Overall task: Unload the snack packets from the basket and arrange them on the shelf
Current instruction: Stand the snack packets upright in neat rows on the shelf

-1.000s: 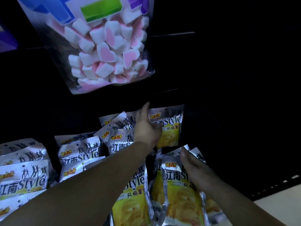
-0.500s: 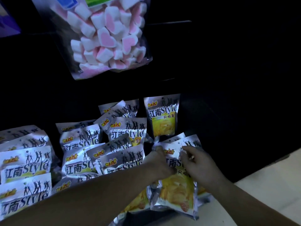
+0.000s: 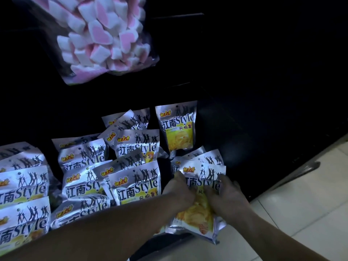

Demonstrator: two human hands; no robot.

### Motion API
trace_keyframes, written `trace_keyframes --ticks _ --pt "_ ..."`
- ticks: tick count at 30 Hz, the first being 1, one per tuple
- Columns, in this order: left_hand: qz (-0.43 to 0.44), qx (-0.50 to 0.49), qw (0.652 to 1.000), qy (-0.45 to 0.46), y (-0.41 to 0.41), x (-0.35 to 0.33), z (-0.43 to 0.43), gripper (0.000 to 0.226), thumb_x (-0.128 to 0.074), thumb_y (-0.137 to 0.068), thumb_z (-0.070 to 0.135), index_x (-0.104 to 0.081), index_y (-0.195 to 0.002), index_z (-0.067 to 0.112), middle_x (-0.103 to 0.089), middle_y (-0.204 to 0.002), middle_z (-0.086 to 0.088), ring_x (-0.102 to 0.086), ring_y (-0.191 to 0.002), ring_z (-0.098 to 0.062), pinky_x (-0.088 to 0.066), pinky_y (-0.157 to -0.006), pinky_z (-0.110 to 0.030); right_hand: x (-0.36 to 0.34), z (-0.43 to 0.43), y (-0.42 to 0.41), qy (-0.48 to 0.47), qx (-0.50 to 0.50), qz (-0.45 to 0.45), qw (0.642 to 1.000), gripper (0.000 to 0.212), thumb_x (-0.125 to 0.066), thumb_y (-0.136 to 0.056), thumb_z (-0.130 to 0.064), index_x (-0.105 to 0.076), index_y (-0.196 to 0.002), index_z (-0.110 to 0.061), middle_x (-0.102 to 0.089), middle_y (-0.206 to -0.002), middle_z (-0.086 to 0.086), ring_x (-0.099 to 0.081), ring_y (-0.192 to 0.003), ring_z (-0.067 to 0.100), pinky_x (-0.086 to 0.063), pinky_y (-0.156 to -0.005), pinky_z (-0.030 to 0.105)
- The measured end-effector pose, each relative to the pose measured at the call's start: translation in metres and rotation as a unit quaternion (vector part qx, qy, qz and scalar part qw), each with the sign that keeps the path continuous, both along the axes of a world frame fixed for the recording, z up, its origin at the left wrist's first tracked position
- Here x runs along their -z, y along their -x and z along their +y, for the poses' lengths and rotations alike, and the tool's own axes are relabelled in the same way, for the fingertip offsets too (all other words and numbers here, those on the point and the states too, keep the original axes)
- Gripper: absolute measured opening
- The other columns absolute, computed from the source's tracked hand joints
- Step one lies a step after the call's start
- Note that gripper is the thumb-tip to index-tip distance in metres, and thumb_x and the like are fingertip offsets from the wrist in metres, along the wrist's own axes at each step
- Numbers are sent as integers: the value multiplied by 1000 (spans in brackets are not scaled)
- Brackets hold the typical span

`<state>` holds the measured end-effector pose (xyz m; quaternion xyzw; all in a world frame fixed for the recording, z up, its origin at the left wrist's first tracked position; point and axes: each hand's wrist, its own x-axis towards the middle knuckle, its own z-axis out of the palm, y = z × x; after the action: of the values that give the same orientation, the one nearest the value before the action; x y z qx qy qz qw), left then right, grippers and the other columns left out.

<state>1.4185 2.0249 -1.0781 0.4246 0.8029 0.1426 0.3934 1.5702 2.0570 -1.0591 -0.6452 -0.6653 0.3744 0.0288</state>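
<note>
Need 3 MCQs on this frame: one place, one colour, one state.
1. Where is the marshmallow bag? A) above the shelved packets B) below them C) right of them
2. Marshmallow colours? A) green B) pink and white C) brown
3. The left hand and right hand: A) both idle B) both grip the front packet C) only one grips
Key: 1A, it sits at upper left over the rows; 2B, pink hearts in white; 3B, both hands' fingers curl on its foil.
</note>
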Motion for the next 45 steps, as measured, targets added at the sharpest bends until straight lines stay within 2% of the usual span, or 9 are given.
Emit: trace_keyframes --ticks 4,12,15,18,23,27,31,37,45 --pt "-40 -53 998 -14 -11 4 3 38 -60 -98 43 -41 -125 23 -65 -105 0 -65 -84 -16 -55 -63 -28 2 -4 -5 -10 -13 -17 1000 73 -55 -84 -63 -26 -146 -38 -33 -129 3 -53 -120 35 -49 -99 49" --pt "-93 -5 992 -79 11 7 -13 26 -55 -100 46 -53 -123 33 -63 -90 5 -63 -70 -12 -49 -57 -23 -2 -12 4 -68 -135 -143 978 86 -51 -91 -65 2 -156 -45 3 -161 3 -30 -141 31 -44 -106 45" --pt "-68 51 990 -117 24 10 -21 35 -52 -102 32 -55 -137 34 -66 -119 -1 -71 -91 -19 -56 -71 -24 -8 -18 18 -186 -206 -215 937 79 -55 -94 -50 -5 -155 -44 13 -162 7 -9 -146 32 -34 -111 46" --pt "77 164 965 -187 40 0 -21 43 -51 -96 17 -57 -137 26 -50 -139 1 -62 -115 -24 -57 -90 -37 -11 -24 34 -238 -311 -244 887 66 -56 -91 -28 -28 -149 -39 4 -161 8 -9 -145 34 -26 -115 48" --pt "279 276 915 -89 58 -50 -51 24 -56 -95 32 -63 -117 27 -57 -119 -3 -62 -106 -28 -57 -73 -41 -19 -32 48 -150 -349 -232 895 45 -51 -94 -32 -50 -140 -31 -30 -152 6 -26 -141 29 -32 -113 51" --pt "236 251 938 49 41 -33 -107 67 -67 -89 35 -37 -148 33 -32 -146 -8 -41 -133 -33 -57 -87 -49 -18 -44 60 -119 -326 -174 921 48 -45 -92 -55 -46 -138 -42 -26 -157 3 -13 -149 29 -35 -109 60" --pt "277 245 929 28 49 4 -133 101 -71 -85 14 -4 -156 40 10 -166 2 -14 -147 -38 -59 -86 -50 -7 -47 72 -73 -334 -169 925 74 -50 -90 -57 -12 -154 -55 2 -170 -3 11 -155 30 -15 -112 75" --pt "346 258 902 -16 75 20 -139 84 -68 -93 37 -8 -152 38 1 -164 -5 -20 -143 -37 -48 -97 -52 6 -48 75 -90 -342 -219 909 87 -56 -89 -65 0 -154 -54 5 -170 -3 9 -156 29 -14 -113 75" --pt "334 255 907 -24 83 23 -141 76 -67 -91 36 -19 -150 33 -7 -162 -6 -24 -141 -38 -44 -101 -55 5 -49 81 -108 -322 -200 919 70 -34 -93 -69 -6 -155 -52 -8 -169 -6 -1 -155 24 -19 -112 73"
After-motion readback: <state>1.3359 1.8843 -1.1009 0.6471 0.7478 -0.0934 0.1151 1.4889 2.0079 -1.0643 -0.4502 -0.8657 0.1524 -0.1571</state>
